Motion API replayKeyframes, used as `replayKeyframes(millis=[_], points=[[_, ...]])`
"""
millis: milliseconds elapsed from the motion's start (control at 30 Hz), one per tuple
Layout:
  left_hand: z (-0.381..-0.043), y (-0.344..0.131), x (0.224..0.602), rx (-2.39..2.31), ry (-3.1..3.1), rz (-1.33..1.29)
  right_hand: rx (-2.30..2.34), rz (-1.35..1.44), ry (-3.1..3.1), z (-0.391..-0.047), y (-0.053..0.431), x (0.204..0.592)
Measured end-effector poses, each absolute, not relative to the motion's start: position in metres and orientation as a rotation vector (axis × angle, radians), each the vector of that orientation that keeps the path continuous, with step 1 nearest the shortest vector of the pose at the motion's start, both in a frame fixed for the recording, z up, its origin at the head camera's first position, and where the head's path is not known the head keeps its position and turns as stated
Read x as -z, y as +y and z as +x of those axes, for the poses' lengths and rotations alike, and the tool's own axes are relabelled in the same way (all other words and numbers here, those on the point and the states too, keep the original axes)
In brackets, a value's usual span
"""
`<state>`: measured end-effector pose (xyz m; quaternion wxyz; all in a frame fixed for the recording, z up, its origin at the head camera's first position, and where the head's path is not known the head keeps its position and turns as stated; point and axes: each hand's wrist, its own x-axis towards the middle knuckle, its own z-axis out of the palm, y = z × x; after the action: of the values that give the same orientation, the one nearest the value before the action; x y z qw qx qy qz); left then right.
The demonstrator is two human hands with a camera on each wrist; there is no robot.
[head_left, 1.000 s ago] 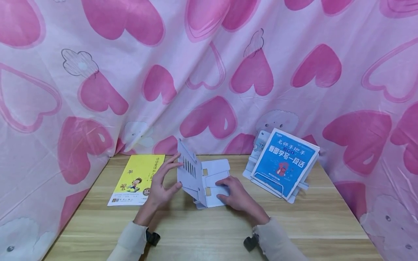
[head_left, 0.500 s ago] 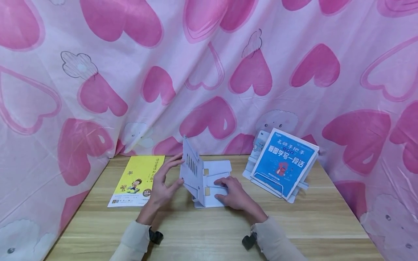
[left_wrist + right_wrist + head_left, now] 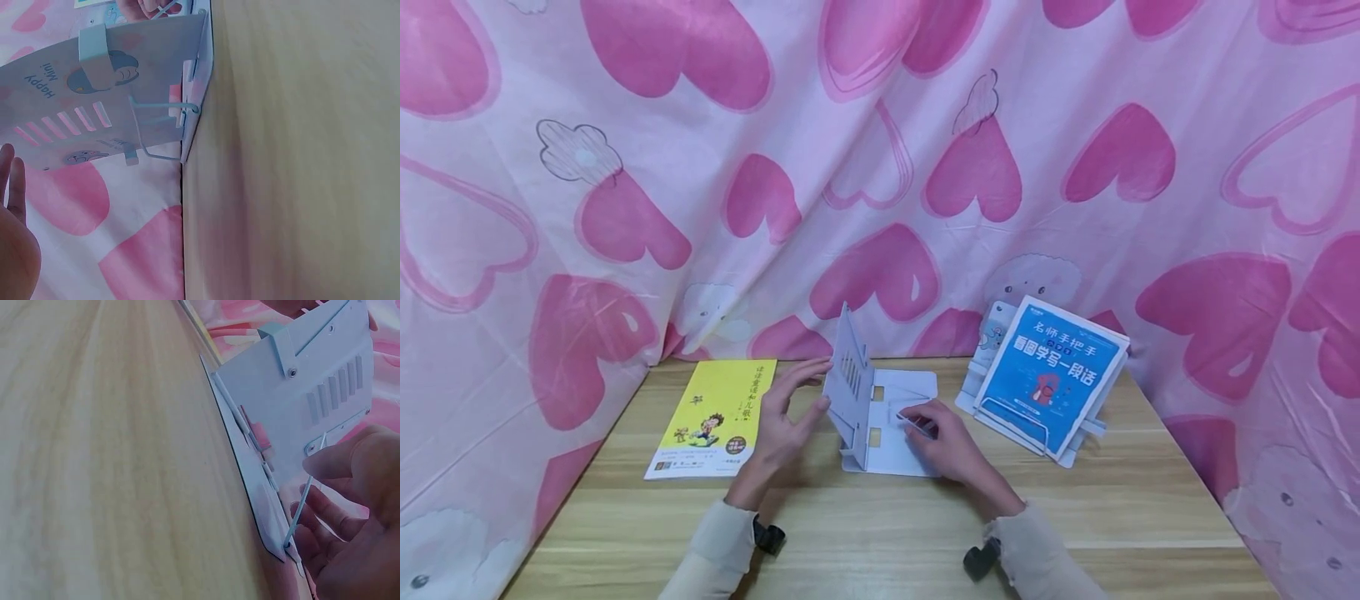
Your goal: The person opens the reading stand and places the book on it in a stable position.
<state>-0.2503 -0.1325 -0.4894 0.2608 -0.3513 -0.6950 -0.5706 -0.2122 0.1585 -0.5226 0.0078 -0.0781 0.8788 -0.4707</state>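
I see the tabletop point(image 3: 880, 537) carrying the pale book stand point(image 3: 856, 408) mid-centre, panel raised steeply above its flat base. My left hand point(image 3: 784, 421) spreads loosely beside the panel; my right hand point(image 3: 953, 443) pinches a thin wire bar point(image 3: 302, 503) over the base.

Tilted panel point(image 3: 844, 404) blocks (near tabletop point(image 3: 865, 537) passable).

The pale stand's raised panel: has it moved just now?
Yes: in the head view, the raised panel has swung right, away from the yellow book.
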Motion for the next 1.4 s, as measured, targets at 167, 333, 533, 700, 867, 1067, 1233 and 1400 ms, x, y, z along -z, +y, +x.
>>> replayKeyframes(millis=[167,333,533,700,867,1067,1233,1400], points=[[-0.253,-0.121,0.485,1.533,-1.874,-0.992,1.475,-0.257,2.738,-0.210,0.163,0.523],[-0.255,-0.111,0.482,1.527,-1.869,-1.017,1.491,-0.308,2.683,-0.206,0.164,0.521],[-0.254,-0.099,0.480,1.524,-1.879,-1.048,1.492,-0.347,2.638,-0.202,0.166,0.519],[-0.252,-0.088,0.477,1.510,-1.904,-1.085,1.514,-0.374,2.606,-0.198,0.169,0.519],[-0.253,-0.076,0.474,1.447,-1.888,-1.132,1.514,-0.386,2.579,-0.195,0.170,0.519],[-0.253,-0.066,0.474,1.413,-1.849,-1.172,1.536,-0.402,2.573,-0.194,0.169,0.518],[-0.250,-0.057,0.475,1.394,-1.882,-1.174,1.536,-0.414,2.563,-0.193,0.169,0.517],[-0.245,-0.048,0.477,1.385,-1.933,-1.186,1.539,-0.424,2.559,-0.191,0.170,0.516]])
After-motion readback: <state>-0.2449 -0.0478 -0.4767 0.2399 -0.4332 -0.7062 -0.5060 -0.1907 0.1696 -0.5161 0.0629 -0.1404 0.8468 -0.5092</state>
